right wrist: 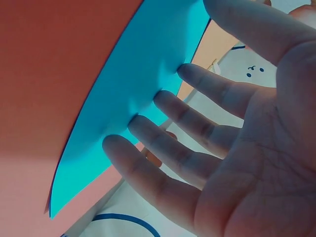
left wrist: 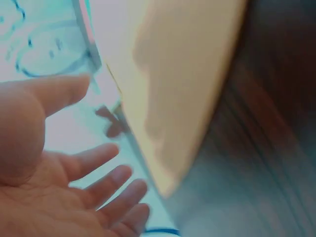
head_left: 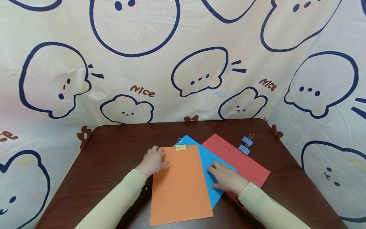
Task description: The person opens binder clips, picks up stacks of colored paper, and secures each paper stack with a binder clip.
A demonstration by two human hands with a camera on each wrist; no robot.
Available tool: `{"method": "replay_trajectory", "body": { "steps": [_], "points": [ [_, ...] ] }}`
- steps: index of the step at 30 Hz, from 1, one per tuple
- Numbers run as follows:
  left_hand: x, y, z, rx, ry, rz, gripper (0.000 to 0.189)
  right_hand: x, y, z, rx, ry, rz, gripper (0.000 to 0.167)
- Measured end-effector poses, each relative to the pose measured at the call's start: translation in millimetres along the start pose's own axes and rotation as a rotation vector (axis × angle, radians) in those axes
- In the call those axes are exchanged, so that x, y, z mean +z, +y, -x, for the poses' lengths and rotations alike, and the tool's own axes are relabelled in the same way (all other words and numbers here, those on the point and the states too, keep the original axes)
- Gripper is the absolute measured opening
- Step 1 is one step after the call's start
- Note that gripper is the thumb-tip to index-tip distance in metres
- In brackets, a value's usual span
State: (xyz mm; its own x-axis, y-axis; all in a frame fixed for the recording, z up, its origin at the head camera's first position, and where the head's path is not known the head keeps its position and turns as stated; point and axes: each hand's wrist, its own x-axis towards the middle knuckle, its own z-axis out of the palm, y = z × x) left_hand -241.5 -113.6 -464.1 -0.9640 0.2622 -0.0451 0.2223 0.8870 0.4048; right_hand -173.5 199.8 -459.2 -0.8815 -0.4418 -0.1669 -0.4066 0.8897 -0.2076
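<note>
My left hand (head_left: 152, 161) is beside the upper left edge of an orange sheet of paper (head_left: 180, 187), fingers spread and thumb over the sheet. In the left wrist view the fingers are loosely extended with nothing between them. A yellow binder clip (head_left: 180, 148) sits on the orange sheet's top edge, its wire handles pointing away. Under the orange sheet lies a tilted blue sheet (head_left: 213, 156). My right hand (head_left: 227, 178) is over the blue sheet; in the right wrist view its extended fingertips (right wrist: 116, 144) are right at the blue surface.
A red sheet (head_left: 243, 159) lies to the right, partly under the blue one. Two blue binder clips (head_left: 244, 149) are close together near the right side of the dark brown table (head_left: 120, 152). A printed cloth (head_left: 160, 73) hangs behind the table.
</note>
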Motion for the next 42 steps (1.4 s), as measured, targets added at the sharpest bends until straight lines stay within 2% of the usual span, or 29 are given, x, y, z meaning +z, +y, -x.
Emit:
{"method": "replay_trajectory", "body": {
  "steps": [6,9,12,16,22,26,36,42],
  "points": [
    [9.2,39.2,32.6,0.197,-0.071,-0.170,0.060,-1,0,0.8,0.011,0.003,-0.006,0.061],
    [12.3,54.8,48.4,0.258,-0.107,-0.233,0.060,0,-1,0.5,0.018,0.004,0.000,0.061],
    [15.8,64.5,60.4,0.314,-0.137,-0.284,0.061,1,0,0.0,0.020,0.009,0.010,0.061],
    [21.5,70.3,70.6,0.365,-0.178,-0.322,0.062,2,0,0.5,0.012,0.015,0.016,0.060],
    [27.9,74.6,78.6,0.343,-0.255,-0.310,0.062,2,1,0.6,0.008,0.013,0.015,0.061],
    [30.7,74.5,79.6,0.326,-0.279,-0.306,0.065,3,2,0.1,0.003,0.014,0.014,0.061],
    [29.4,68.2,78.0,0.345,-0.266,-0.266,0.064,4,1,1.0,-0.008,0.010,0.034,0.060],
    [27.9,61.3,72.0,0.360,-0.255,-0.239,0.062,4,0,1.3,-0.016,0.006,0.033,0.060]
  ]
}}
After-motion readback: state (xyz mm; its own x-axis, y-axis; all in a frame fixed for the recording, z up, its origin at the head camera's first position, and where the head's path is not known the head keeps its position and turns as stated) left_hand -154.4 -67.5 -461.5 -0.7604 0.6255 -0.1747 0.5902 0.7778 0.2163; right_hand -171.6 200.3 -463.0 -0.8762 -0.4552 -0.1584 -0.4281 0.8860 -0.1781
